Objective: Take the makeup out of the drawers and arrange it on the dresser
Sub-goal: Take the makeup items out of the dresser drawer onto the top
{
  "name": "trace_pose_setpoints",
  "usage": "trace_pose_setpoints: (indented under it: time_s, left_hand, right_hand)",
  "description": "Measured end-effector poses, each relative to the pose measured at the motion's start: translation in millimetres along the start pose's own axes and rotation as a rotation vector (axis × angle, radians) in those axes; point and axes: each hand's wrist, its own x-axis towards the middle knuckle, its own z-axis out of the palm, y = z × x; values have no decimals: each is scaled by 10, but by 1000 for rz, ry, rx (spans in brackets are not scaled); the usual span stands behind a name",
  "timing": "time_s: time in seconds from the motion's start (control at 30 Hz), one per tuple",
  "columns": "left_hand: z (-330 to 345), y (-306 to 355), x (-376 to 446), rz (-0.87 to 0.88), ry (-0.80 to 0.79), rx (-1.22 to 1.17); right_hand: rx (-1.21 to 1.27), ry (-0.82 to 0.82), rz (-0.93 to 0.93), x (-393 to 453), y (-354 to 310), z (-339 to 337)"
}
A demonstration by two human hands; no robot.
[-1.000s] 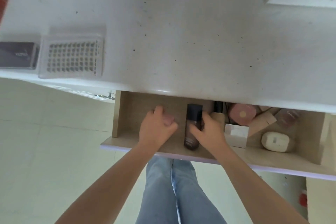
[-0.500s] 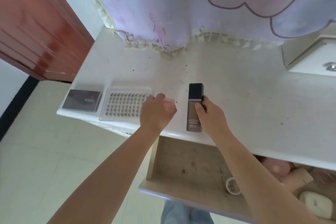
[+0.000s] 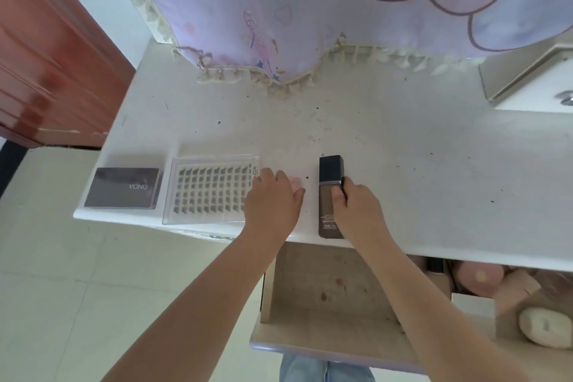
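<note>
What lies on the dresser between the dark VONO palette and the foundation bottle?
In the head view: the clear lash tray, then the left hand holding a small pink item. The right hand grips the foundation bottle; the VONO palette sits leftmost.

I have one view only, a wide-angle camera on my head, looking forward and steeply down over both forearms. It sits close above the desk (image 3: 403, 164), whose white top fills the middle of the frame. Beyond my right grip (image 3: 356, 208) a hanging printed cloth (image 3: 310, 9) closes the far side; nearer than both grips the open drawer (image 3: 335, 288) and my jeans show (edges bend with the lens). Left of my left grip (image 3: 273, 198) lies tiled floor (image 3: 62, 288).
</note>
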Motion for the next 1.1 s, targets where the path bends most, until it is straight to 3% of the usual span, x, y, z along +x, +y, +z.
trace_pose_setpoints:
  time_s: [0.17,0.33,0.4,0.47,0.53,0.63,0.93,1.1]
  left_hand:
    - [-99,-47,-101,59,-23,35]
    - [89,13,-521,378,312,-111]
    - [362,189,-848,500,238,-207]
    - [605,482,-1092,540,-15,-219]
    - [850,816,-1154,429,-377,-170]
    - [1175,1296,-1052,222,-645,-263]
    - [1729,1978,-922,-76,-647,-175]
    - [1726,1985,-927,-76,-577,-194]
  right_hand:
    - [36,103,40,-49,-26,34]
    - [175,130,5,-268,171,-85]
    - [203,217,-82,-545,457,-138]
    - [146,197,-97,-829,899,-170]
    - [32,50,5,-980,1421,-193]
    - [-116,-102,254,-936,2013,-263]
    - [-392,-229,135,-417,2313,-242]
    - [-239,-331,219,-380,2356,-195]
